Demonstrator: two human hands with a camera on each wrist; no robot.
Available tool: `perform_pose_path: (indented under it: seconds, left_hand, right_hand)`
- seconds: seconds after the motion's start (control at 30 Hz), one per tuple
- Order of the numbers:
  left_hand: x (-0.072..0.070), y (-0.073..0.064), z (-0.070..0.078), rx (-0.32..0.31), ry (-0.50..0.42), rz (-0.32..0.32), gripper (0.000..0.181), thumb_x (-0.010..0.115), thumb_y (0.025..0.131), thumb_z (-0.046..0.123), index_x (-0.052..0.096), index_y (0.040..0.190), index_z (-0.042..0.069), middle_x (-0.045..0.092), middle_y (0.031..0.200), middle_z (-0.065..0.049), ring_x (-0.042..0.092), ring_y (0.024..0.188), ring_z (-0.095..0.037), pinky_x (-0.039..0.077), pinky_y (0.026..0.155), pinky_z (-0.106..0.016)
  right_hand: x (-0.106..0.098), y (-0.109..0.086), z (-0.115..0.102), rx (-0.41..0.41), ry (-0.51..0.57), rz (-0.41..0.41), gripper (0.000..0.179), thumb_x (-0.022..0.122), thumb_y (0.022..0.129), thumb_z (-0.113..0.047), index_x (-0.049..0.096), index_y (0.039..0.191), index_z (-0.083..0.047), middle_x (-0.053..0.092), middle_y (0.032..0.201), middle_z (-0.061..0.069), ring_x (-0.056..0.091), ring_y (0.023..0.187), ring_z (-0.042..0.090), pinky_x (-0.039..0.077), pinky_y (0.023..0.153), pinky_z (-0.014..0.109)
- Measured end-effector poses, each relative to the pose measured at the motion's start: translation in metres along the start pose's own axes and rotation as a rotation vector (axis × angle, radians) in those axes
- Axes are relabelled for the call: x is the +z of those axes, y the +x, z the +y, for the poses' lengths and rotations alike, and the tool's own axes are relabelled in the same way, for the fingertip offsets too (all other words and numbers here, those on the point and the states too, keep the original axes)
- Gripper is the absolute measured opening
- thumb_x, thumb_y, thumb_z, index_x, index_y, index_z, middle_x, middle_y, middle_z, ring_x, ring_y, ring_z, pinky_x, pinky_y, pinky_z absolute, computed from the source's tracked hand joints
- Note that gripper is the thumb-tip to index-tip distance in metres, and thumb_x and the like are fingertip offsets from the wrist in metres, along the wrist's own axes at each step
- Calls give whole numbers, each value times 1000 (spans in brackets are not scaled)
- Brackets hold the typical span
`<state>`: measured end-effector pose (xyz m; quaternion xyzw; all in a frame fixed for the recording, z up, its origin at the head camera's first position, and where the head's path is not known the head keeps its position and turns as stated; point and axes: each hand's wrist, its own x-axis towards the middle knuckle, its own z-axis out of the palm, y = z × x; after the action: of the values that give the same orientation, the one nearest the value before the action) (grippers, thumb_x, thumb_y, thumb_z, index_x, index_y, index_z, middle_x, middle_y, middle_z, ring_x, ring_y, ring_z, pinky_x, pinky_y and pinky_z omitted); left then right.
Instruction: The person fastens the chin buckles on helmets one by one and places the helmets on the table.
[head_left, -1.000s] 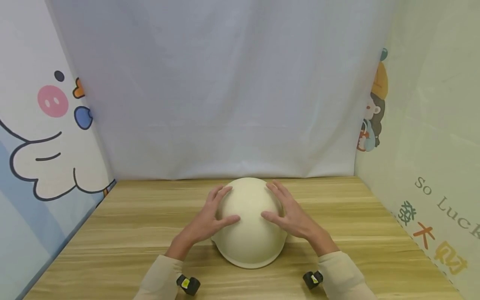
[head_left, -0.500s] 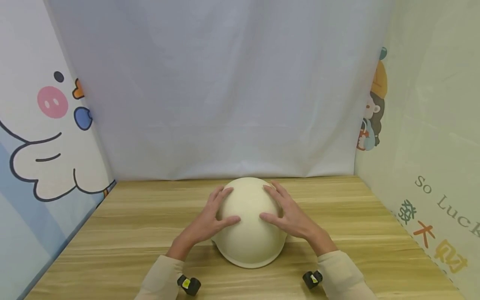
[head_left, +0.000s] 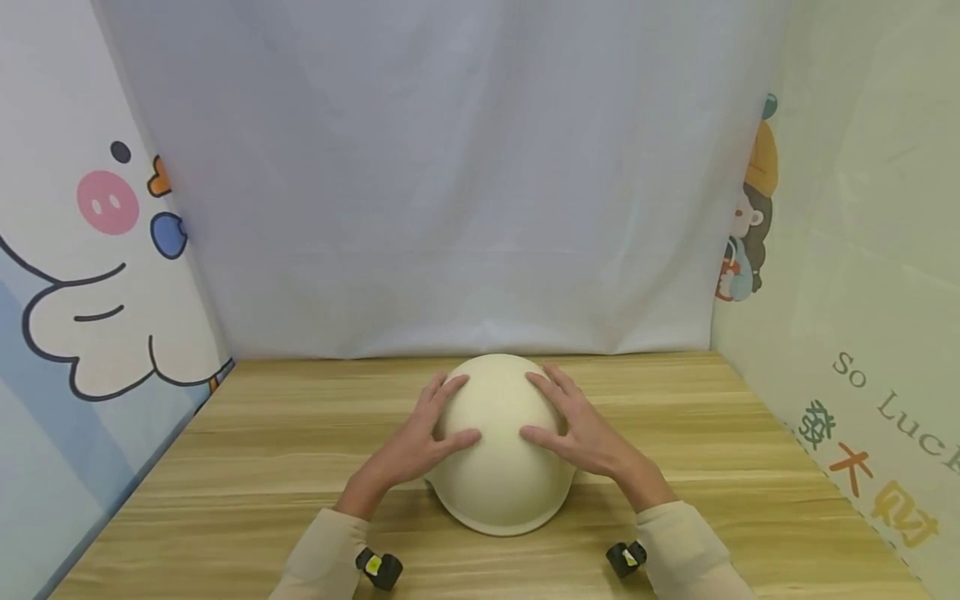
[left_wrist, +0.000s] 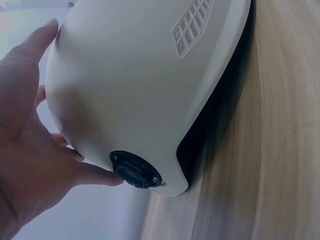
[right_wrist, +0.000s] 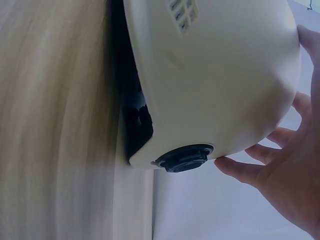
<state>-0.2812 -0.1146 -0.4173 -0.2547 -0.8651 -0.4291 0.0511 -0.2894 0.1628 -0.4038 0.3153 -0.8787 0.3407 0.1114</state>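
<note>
A cream helmet (head_left: 498, 475) rests dome up on the wooden table, its rim nearest the person. My left hand (head_left: 411, 442) lies along its left side, fingers spread and fairly straight, the thumb on the dome. On the other side my right hand (head_left: 585, 433) touches the dome the same way. In the left wrist view a black round fitting (left_wrist: 135, 170) sits by one left fingertip, and a grid vent (left_wrist: 192, 27) shows higher on the shell. The right wrist view has a matching black fitting (right_wrist: 185, 157) close to a right fingertip. The helmet's inside is mostly hidden in dark shadow.
The table (head_left: 300, 417) has a light wood grain. A pale curtain (head_left: 465, 183) hangs along its back edge. Printed cartoon panels stand at the left (head_left: 75, 283) and the right (head_left: 862, 292). Small black devices are strapped at both wrists.
Both hands stay on the helmet almost unmoved. The right fingertips and thumb have slid very slightly inward over the dome.
</note>
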Motion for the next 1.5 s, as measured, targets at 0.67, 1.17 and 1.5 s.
perform_pose_path:
  seconds: [0.67,1.17,1.5]
  left_hand:
    - [-15,-10,24,-13,-187,-76,68,46,99,28,5,149,9,-1,153,-13,2,138,-27,16,104,-54]
    - [-14,-9,20,-49,-197,-79,71,47,98,33,2,150,13,2,153,-14,5,137,-26,20,103,-53]
    - [-13,-10,14,-42,-207,-85,70,47,98,32,2,150,15,1,153,-11,4,138,-25,21,103,-53]
  right_hand:
    - [1,-1,0,-4,-15,-1,75,63,85,-49,30,147,-22,15,152,9,19,134,36,26,95,63]
    - [-2,0,-10,-105,-17,-29,64,58,90,-43,35,145,-17,12,153,6,13,137,29,21,101,57]
    - [1,2,-8,-91,-37,-20,67,61,86,-48,37,144,-23,12,153,6,13,137,30,25,98,59]
